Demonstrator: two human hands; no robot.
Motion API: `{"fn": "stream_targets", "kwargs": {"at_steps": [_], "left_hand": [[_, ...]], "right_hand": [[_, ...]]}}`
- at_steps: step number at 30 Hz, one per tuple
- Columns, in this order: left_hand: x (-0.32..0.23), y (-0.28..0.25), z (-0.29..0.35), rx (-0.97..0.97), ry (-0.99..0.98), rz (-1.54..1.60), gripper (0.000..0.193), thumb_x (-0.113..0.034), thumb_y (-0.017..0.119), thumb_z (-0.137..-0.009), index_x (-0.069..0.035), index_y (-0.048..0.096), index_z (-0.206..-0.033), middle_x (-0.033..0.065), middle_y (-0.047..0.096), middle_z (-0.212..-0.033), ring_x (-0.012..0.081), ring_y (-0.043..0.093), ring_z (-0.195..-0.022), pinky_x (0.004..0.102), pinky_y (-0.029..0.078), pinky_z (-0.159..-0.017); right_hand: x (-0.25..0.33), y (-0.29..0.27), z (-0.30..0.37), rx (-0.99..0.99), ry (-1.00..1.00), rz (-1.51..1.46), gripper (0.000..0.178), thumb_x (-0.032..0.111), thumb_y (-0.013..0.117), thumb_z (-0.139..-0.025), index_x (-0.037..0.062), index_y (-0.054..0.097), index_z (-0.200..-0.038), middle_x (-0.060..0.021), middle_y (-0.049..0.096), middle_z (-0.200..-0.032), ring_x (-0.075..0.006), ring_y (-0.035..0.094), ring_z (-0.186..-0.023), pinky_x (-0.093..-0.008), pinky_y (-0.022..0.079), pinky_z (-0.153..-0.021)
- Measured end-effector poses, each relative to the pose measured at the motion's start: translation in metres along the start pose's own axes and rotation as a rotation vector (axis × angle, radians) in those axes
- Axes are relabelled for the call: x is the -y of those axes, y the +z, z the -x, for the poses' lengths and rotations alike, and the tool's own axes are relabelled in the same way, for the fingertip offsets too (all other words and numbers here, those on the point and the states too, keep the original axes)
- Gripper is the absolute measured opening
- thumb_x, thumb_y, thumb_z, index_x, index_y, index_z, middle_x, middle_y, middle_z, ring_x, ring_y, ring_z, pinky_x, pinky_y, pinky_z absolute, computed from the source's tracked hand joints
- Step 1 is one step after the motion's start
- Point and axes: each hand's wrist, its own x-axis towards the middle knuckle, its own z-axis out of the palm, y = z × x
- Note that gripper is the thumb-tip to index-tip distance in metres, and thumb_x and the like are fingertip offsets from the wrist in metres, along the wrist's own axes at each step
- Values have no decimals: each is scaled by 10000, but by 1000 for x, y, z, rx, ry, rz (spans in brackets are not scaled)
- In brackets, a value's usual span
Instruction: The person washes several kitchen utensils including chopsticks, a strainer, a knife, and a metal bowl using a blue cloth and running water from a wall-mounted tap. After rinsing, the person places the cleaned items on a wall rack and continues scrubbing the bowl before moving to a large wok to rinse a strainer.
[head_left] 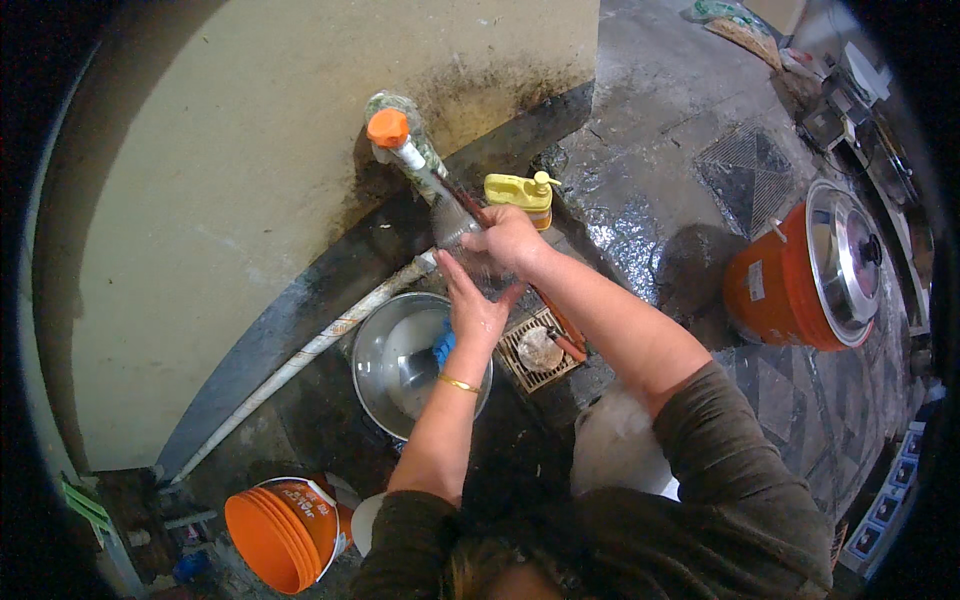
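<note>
Water sprays over my two hands below a white pipe with an orange cap (388, 128). My left hand (478, 312) is open, its fingers stretched upward and its thumb apart. Just above it, my right hand (510, 240) reaches across from the right, its fingertips blurred in the spray. A dark reddish hose or rod (462, 198) runs from the pipe down to my right hand; whether the hand grips it I cannot tell. Under my left forearm stands a round metal basin (372, 385) holding cloudy water and something blue (445, 343).
A yellow pump bottle (520, 190) stands by the low ledge. Right of the basin is a floor drain grate (537, 372) with a round pale thing on it. An orange bucket (290, 525) lies tilted lower left; an orange lidded barrel (790, 280) stands right. A long white pipe (330, 335) leans nearby.
</note>
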Motion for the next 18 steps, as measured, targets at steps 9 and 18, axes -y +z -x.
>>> {"fn": "stream_targets", "kwargs": {"at_steps": [9, 18], "left_hand": [[20, 1, -8, -278, -508, 974, 574, -65, 497, -860, 27, 229, -1359, 184, 477, -1249, 313, 580, -1008, 394, 554, -704], [35, 9, -17, -273, -886, 1320, 252, 5, 555, -811, 36, 525, -1059, 138, 562, -1068, 285, 604, -901, 408, 577, -645]], "right_hand": [[-7, -5, 0, 184, -281, 447, 470, 512, 558, -828, 62, 695, -820, -95, 663, -719, -201, 627, -643, -345, 500, -652], [-62, -56, 2, 484, 226, 720, 468, 478, 638, -780, 38, 667, -936, -106, 673, -804, -169, 615, -718, -335, 481, -626]]}}
